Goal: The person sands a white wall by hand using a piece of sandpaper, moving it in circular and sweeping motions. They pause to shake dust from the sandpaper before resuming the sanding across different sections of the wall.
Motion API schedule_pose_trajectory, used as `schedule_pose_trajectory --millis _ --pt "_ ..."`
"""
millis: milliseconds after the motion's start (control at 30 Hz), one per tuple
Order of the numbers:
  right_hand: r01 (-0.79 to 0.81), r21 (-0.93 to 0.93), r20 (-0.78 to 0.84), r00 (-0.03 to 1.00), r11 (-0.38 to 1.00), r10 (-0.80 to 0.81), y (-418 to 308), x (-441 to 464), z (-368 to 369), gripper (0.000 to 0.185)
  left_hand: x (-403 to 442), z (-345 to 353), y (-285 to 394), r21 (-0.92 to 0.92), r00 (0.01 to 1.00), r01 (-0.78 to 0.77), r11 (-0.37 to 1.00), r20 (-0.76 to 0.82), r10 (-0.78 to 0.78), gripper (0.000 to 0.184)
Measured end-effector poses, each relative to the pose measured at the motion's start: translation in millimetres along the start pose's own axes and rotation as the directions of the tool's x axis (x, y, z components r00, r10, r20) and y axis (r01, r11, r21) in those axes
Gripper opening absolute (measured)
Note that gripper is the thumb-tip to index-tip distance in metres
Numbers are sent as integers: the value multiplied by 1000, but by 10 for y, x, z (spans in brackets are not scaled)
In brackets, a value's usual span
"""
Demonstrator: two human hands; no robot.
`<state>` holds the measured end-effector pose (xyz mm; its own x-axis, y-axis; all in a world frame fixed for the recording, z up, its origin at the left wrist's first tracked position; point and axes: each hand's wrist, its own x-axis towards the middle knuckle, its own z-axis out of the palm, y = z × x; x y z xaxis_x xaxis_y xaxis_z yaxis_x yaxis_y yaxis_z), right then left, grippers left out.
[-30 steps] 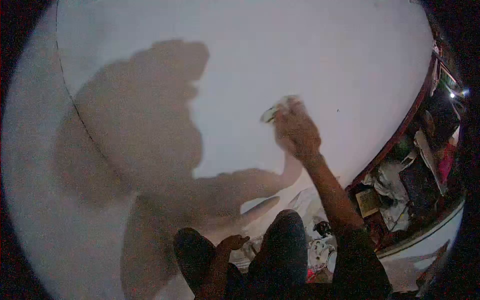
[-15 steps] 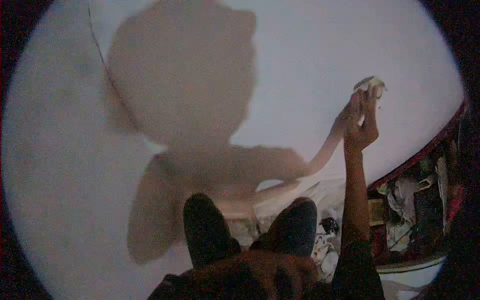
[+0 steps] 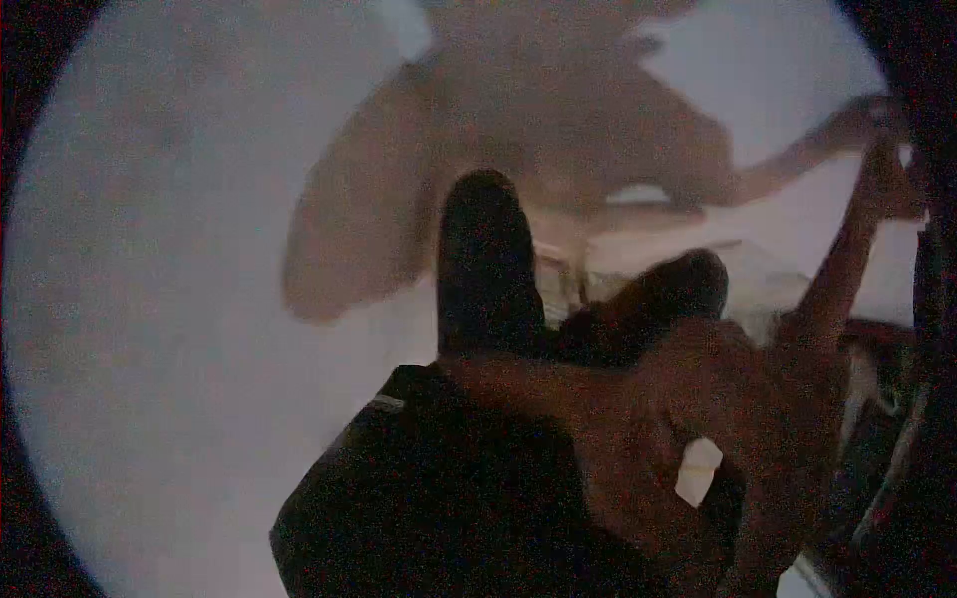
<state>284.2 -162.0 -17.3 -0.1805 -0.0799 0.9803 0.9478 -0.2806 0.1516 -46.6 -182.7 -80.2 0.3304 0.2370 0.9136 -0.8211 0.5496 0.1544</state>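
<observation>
My right arm stretches up to the far right. My right hand (image 3: 885, 174) is raised at the pale wall (image 3: 169, 249), fingers bent close together beside its own shadow. What it holds is hidden in the dimness. Low in view, a dark brown skin-like form (image 3: 713, 389) crosses near the camera. I cannot tell whether it is my left hand or another part of my body. A small white piece (image 3: 699, 472) shows just below it, its kind unclear.
My head-and-arm shadow (image 3: 578, 120) falls over the wall. Two dark rounded shapes, perhaps my feet or knees (image 3: 485, 269), point toward the wall. Dark cloth (image 3: 419, 488) fills the lower middle. Blurred clutter (image 3: 882, 399) lies at the right edge.
The view has tilted down and swung left, so my right hand appears nearer the right edge. The brown form and white piece have come into view low at right.
</observation>
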Motion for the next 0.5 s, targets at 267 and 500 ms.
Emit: schedule_pose_trajectory --millis 267,500 --pt "-170 -121 -49 985 978 165 361 123 -30 23 480 -438 160 8 844 487 873 253 -473 19" --pt "-233 -30 -57 971 972 232 306 108 130 13 -1427 -2184 -806 381 468 864 329 -367 -804 29"
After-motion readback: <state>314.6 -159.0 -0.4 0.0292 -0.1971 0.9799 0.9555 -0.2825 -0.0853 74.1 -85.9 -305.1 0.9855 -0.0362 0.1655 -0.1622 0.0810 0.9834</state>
